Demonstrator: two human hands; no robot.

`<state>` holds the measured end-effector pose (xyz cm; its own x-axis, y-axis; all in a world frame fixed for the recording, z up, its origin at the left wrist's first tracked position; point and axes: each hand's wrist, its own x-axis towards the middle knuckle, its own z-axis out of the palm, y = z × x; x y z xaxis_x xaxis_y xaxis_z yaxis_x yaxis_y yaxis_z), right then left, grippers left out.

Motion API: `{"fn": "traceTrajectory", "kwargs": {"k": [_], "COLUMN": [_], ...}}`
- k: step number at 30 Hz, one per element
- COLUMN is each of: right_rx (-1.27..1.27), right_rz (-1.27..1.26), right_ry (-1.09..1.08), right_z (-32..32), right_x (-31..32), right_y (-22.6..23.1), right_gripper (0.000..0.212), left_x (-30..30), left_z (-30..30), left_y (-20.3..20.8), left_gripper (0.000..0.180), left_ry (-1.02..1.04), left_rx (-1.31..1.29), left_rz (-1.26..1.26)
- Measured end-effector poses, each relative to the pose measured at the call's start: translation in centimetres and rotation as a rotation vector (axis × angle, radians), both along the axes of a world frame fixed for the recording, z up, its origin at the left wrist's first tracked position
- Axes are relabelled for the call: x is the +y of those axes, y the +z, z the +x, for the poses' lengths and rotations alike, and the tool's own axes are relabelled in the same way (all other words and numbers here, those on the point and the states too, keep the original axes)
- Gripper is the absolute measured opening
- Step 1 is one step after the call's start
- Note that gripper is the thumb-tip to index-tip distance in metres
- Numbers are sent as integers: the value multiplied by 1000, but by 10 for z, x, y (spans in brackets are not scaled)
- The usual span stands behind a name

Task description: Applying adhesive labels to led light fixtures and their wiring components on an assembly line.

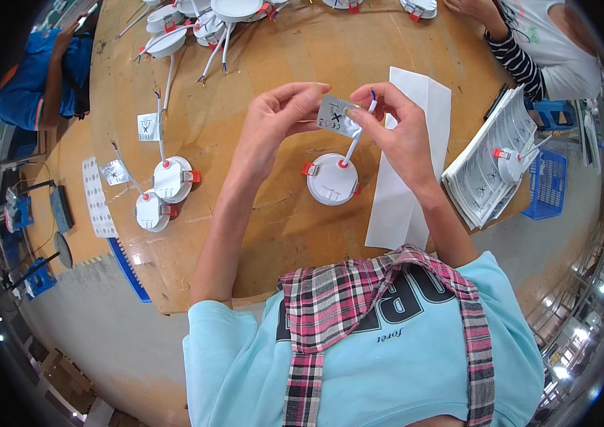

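Observation:
A round white downlight (332, 179) lies on the table in front of me, with red-tabbed spring clips at its sides. Its white cable (352, 146) rises to my hands, ending in bare-tipped wires. A silver printed label (337, 116) sits against the cable's upper part. My right hand (400, 129) pinches the label's right side by the cable, thumb on its face. At the label's left edge is my left hand (282, 114), thumb and forefinger closed together, other fingers partly behind the label. Two labelled downlights (172, 181) (151, 211) lie to the left.
More downlights (236, 8) are heaped at the far side. White folded paper (407, 164) lies right of centre. Beyond it, a stack of label sheets (483, 160) carries a small downlight (512, 167). A perforated white strip (97, 199) lies left. Other people sit at both far corners.

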<state>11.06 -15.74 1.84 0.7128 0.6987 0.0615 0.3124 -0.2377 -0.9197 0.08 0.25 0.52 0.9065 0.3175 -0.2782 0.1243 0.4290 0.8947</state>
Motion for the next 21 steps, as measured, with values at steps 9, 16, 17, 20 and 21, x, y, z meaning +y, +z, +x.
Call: {"fn": "traceTrajectory", "kwargs": {"k": [9, 16, 17, 20, 21], "right_rx": [-7, 16, 22, 50, 72], "right_rz": [-9, 3, -2, 1, 13], "right_ry": [-14, 7, 5, 1, -6], "right_z": [-1, 1, 1, 1, 1], "right_x": [-2, -2, -2, -2, -2], "right_y": [3, 3, 4, 1, 0], "right_gripper": [15, 15, 15, 15, 15], "left_x": [-10, -5, -5, -4, -4], "left_z": [-3, -4, -5, -5, -5], "left_y": [-1, 2, 2, 1, 0], "left_gripper": [42, 39, 38, 36, 36], "left_ry": [-14, -4, -16, -31, -39], "left_rx": [26, 16, 12, 3, -5], "left_rz": [251, 123, 131, 137, 139]}}
